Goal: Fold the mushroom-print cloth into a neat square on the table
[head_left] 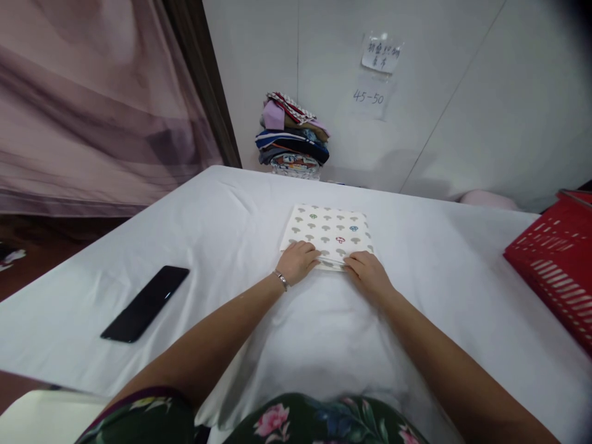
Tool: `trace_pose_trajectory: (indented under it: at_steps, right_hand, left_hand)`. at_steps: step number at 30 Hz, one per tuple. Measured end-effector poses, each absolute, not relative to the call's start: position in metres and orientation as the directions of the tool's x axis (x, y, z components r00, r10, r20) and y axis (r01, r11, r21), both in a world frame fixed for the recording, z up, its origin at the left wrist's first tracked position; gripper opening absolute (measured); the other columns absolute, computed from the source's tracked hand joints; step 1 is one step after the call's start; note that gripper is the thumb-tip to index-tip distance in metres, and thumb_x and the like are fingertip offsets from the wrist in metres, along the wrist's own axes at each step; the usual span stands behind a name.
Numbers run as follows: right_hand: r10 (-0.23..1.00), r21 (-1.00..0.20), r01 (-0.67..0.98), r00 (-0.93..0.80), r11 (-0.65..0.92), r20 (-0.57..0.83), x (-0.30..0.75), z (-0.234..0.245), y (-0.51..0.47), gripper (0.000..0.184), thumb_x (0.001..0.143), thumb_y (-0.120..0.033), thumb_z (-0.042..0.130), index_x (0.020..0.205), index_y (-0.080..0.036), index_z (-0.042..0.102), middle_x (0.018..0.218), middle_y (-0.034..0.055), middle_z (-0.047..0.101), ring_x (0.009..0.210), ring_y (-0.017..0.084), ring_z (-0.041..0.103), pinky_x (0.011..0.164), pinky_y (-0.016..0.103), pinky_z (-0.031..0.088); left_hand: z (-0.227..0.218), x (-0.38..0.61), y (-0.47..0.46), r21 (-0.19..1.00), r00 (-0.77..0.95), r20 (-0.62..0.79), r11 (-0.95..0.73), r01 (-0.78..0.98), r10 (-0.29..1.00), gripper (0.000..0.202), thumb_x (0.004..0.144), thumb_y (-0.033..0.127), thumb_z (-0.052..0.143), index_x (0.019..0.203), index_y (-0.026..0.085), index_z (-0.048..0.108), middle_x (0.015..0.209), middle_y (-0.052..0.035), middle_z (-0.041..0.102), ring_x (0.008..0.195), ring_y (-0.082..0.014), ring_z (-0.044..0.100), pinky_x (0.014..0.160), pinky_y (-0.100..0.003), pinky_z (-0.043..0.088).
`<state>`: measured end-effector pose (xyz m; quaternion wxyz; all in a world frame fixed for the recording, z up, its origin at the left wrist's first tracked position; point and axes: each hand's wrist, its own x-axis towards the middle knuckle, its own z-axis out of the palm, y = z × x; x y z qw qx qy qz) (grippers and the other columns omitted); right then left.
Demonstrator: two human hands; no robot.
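A folded cream cloth printed with small mushrooms (pixel 329 228) lies flat in the middle of the white-covered table (pixel 222 209). My left hand (pixel 296 260) rests on its near left edge, fingers curled down onto the fabric, with a bracelet at the wrist. My right hand (pixel 367 270) sits at the near right edge, its fingers bent over and gripping the edge of the cloth. Both hands touch the cloth side by side.
A black phone (pixel 145 303) lies on the table to the left. A stack of folded colourful clothes (pixel 292 137) stands at the far edge against the wall. A red plastic basket (pixel 557 259) sits at the right. A curtain hangs at left.
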<state>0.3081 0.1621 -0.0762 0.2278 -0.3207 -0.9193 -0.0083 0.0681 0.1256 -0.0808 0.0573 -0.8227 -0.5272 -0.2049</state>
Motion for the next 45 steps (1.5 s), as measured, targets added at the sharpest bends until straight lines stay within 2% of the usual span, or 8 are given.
trace_pose_trajectory:
  at_steps: [4, 8, 13, 21, 26, 32, 37, 45]
  right_hand:
    - [0.568, -0.095, 0.588, -0.708, 0.803, 0.419, 0.308, -0.078, 0.166, 0.023, 0.090, -0.026, 0.043, 0.100, -0.019, 0.063, 0.097, 0.0088, 0.062, 0.086, 0.021, 0.052, 0.076, 0.034, 0.042]
    - [0.583, -0.097, 0.614, -0.672, 0.783, 0.456, 0.307, -0.077, 0.168, 0.026, 0.091, -0.021, 0.039, 0.095, -0.019, 0.064, 0.093, 0.0077, 0.063, 0.082, 0.020, 0.052, 0.073, 0.031, 0.042]
    - [0.597, -0.088, 0.640, -0.647, 0.763, 0.475, 0.306, -0.074, 0.168, 0.025, 0.089, -0.019, 0.039, 0.093, -0.018, 0.064, 0.093, 0.0084, 0.063, 0.083, 0.020, 0.052, 0.074, 0.031, 0.041]
    - [0.586, -0.072, 0.628, -0.669, 0.775, 0.457, 0.311, -0.078, 0.167, 0.023, 0.089, -0.018, 0.042, 0.094, -0.018, 0.064, 0.093, 0.0090, 0.062, 0.082, 0.020, 0.052, 0.073, 0.031, 0.039]
    - [0.591, -0.073, 0.626, -0.683, 0.777, 0.429, 0.312, -0.080, 0.164, 0.022, 0.090, -0.021, 0.043, 0.096, -0.017, 0.063, 0.094, 0.0093, 0.061, 0.084, 0.021, 0.052, 0.074, 0.032, 0.038]
    - [0.573, -0.059, 0.602, -0.720, 0.797, 0.392, 0.313, -0.077, 0.161, 0.023, 0.089, -0.028, 0.046, 0.103, -0.017, 0.061, 0.099, 0.0102, 0.060, 0.089, 0.023, 0.052, 0.078, 0.035, 0.040]
    - [0.571, -0.034, 0.604, -0.732, 0.796, 0.371, 0.314, -0.075, 0.163, 0.022, 0.088, -0.025, 0.046, 0.104, -0.019, 0.061, 0.100, 0.0099, 0.060, 0.089, 0.023, 0.052, 0.078, 0.035, 0.042]
    - [0.554, -0.024, 0.584, -0.756, 0.812, 0.350, 0.315, -0.071, 0.165, 0.024, 0.087, -0.026, 0.048, 0.105, -0.017, 0.060, 0.100, 0.0101, 0.060, 0.089, 0.022, 0.052, 0.079, 0.033, 0.042]
  left_hand:
    - [-0.077, 0.068, 0.130, 0.171, 0.333, 0.390, -0.422, 0.890, 0.859, 0.025, 0.090, 0.035, 0.044, 0.092, 0.022, 0.065, 0.090, -0.0049, 0.062, 0.086, -0.0180, 0.052, 0.076, -0.033, 0.038]
    - [-0.074, 0.068, 0.131, 0.190, 0.340, 0.368, -0.429, 0.883, 0.865, 0.024, 0.090, 0.034, 0.044, 0.093, 0.022, 0.065, 0.090, -0.0045, 0.062, 0.084, -0.0174, 0.053, 0.075, -0.033, 0.039]
    - [-0.074, 0.071, 0.129, 0.126, 0.358, 0.369, -0.427, 0.895, 0.858, 0.023, 0.089, 0.032, 0.046, 0.103, 0.022, 0.061, 0.098, -0.0056, 0.061, 0.092, -0.0196, 0.051, 0.077, -0.034, 0.039]
    - [-0.069, 0.078, 0.125, 0.032, 0.382, 0.350, -0.419, 0.907, 0.855, 0.023, 0.091, 0.029, 0.041, 0.090, 0.020, 0.063, 0.090, -0.0057, 0.062, 0.087, -0.0190, 0.052, 0.073, -0.033, 0.037]
    - [-0.071, 0.078, 0.123, 0.038, 0.390, 0.351, -0.429, 0.903, 0.851, 0.023, 0.091, 0.028, 0.041, 0.093, 0.020, 0.062, 0.093, -0.0060, 0.061, 0.088, -0.0192, 0.051, 0.075, -0.034, 0.037]
    - [-0.071, 0.074, 0.126, 0.050, 0.424, 0.333, -0.465, 0.884, 0.842, 0.021, 0.085, 0.031, 0.052, 0.100, 0.020, 0.061, 0.098, -0.0059, 0.060, 0.092, -0.0208, 0.051, 0.075, -0.033, 0.037]
    - [-0.067, 0.076, 0.130, 0.070, 0.393, 0.304, -0.432, 0.899, 0.868, 0.019, 0.088, 0.030, 0.047, 0.095, 0.021, 0.062, 0.095, -0.0050, 0.060, 0.091, -0.0196, 0.051, 0.074, -0.032, 0.037]
    - [-0.067, 0.082, 0.133, 0.026, 0.340, 0.321, -0.367, 0.930, 0.884, 0.021, 0.090, 0.030, 0.045, 0.086, 0.017, 0.061, 0.089, -0.0067, 0.060, 0.088, -0.0197, 0.053, 0.071, -0.032, 0.039]
